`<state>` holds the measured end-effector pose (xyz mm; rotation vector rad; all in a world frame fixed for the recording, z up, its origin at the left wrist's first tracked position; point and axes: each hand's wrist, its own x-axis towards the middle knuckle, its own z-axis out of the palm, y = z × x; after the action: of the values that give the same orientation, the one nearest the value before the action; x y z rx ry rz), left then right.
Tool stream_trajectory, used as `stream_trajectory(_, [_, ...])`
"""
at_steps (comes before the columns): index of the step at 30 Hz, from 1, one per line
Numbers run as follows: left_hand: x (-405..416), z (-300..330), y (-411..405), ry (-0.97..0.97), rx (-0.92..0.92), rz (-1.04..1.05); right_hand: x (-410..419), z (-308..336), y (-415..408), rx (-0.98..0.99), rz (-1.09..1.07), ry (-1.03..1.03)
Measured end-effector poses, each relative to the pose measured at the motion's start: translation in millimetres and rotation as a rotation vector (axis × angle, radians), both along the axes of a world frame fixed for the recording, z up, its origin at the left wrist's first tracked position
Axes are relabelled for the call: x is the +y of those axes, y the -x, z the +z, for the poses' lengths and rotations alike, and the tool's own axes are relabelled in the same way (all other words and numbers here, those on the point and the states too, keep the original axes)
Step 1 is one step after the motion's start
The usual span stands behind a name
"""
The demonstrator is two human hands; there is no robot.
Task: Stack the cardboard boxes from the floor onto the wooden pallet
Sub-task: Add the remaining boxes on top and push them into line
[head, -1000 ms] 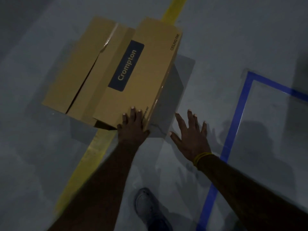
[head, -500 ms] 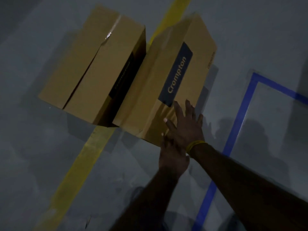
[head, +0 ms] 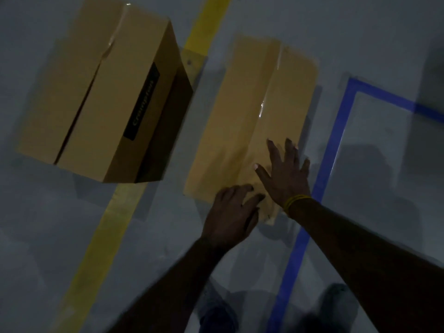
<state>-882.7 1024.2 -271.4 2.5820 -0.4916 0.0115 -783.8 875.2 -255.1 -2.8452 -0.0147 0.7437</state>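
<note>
Two long cardboard boxes lie on the grey floor. The right box [head: 254, 111] rests with its taped seam facing up, between the yellow line and the blue line. My right hand [head: 286, 174] lies flat on its near end, fingers spread. My left hand [head: 230, 212] touches the box's near edge with loosely bent fingers. The left box [head: 96, 92] has an untaped top seam and a dark Crompton label on its side; it sits apart from the right one. No pallet is in view.
A yellow floor line [head: 101, 241] runs from near left to far middle, passing under the left box. A blue tape outline [head: 310, 212] marks a rectangle at the right. My shoes [head: 336, 306] show at the bottom edge.
The right box has been pulled off the left one and rolled rightward onto the floor, seam side up. Both hands followed it right; the camera view shifted.
</note>
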Motion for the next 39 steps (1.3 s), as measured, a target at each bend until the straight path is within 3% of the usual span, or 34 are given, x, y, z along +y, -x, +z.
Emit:
stream_trajectory(4, [3.9,-13.9,-37.0,-0.217,0.188,0.121,-18.7,-13.9,0.4,-0.007,-0.045,-0.032])
stream_trajectory(8, [20.7,-30.6,-72.9,-0.313,0.353,0.218,-24.4,-31.2,4.2,0.01,-0.07,-0.079])
stream_trajectory(24, [54.5,-98.9,-123.5,-0.284,0.378,0.288,-18.1,-109.0,13.2,-0.086,-0.086,-0.086])
stream_trajectory(27, [56.6,-100.6,-125.0,-0.246,0.384,0.304,-18.8,-110.2,14.1,-0.103,-0.138,-0.143])
stream_trajectory(31, [53.0,-95.6,-124.8,-0.223,0.366,0.304,-15.1,-112.0,11.5,-0.11,-0.361,-0.337])
stream_trajectory(39, [9.3,-65.7,-111.2,-0.315,0.322,0.423,-38.2,-89.0,11.0,-0.17,-0.362,-0.269])
